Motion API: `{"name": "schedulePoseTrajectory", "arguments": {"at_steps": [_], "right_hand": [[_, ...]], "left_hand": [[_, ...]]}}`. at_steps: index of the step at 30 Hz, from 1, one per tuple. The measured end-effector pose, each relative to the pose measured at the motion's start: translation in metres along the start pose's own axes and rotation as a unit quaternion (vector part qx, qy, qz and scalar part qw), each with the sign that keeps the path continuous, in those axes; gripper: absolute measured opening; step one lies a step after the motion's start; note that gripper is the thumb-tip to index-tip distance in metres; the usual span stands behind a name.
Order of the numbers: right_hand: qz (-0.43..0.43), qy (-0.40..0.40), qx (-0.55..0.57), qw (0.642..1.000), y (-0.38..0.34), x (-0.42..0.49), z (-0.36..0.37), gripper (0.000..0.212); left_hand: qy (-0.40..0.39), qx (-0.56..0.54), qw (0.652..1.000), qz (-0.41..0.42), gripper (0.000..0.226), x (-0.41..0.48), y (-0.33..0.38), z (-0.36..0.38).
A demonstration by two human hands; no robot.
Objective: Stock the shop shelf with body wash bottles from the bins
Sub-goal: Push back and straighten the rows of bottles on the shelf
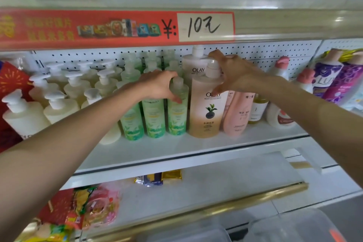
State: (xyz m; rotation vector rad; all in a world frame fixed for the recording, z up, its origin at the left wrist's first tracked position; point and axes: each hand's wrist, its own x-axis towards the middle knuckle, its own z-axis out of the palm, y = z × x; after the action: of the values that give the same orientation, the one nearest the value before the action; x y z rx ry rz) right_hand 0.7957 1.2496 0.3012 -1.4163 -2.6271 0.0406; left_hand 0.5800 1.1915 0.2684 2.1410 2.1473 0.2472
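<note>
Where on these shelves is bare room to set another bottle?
Free: front strip of the middle shelf, before the green bottles and front Olay bottle; the lower shelf right of the gold packets. Crowded: rows from white pump bottles to pink bottle.

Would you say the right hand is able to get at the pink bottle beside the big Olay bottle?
Probably yes, once it lets go: the right hand holds the Olay bottle by its pump, the left hand a green bottle, and the pink bottle stands right beside, with nothing before it.
</note>
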Motion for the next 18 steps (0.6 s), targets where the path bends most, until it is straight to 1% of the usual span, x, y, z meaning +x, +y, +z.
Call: {"name": "schedulePoseTrajectory", "arguments": {"at_steps": [18], "right_hand": [[-0.036, -0.016, 0.019, 0.999, 0.0015, 0.0076, -0.0061, 0.102]], "left_hand": [[0.007, 0.002, 1.000, -0.003, 0.082, -0.0036, 0.0024, -0.0003]]}}
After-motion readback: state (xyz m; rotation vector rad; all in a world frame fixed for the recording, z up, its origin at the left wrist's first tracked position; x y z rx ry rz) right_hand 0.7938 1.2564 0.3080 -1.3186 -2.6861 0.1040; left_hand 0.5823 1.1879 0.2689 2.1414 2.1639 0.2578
